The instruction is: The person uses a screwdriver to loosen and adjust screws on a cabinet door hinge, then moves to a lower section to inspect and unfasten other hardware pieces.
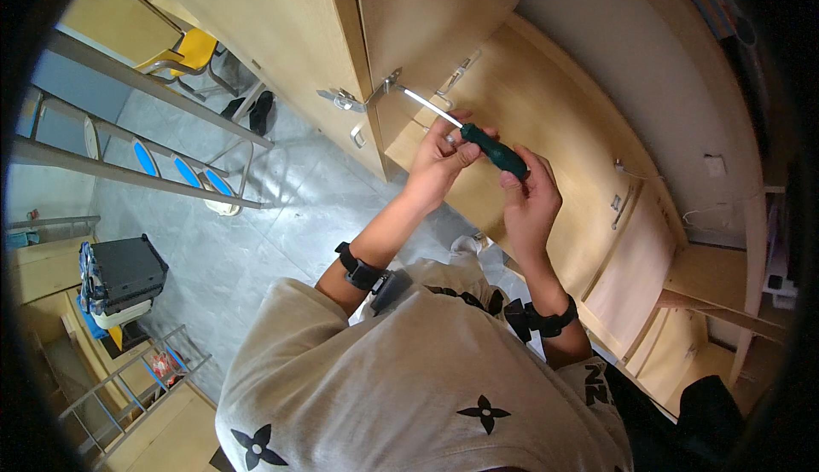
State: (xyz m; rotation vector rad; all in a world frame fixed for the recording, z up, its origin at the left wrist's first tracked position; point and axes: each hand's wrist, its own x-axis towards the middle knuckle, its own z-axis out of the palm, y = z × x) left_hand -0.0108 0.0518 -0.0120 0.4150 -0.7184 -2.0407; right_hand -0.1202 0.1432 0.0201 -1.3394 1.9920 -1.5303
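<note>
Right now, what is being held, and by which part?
A green-handled screwdriver: the right grip holds the rear end of its handle, the left grip the handle's front end.

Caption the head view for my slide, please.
Left hand and right hand hold a screwdriver at a hinge.

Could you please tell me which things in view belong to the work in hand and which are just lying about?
Seemingly part of the work: green-handled screwdriver with a silver shaft, held by the left hand and right hand; silver metal hinge near its tip; pale wooden cabinet.

Apparently just lying about: yellow chair with grey metal legs; black shoes; dark boxy case.
</note>
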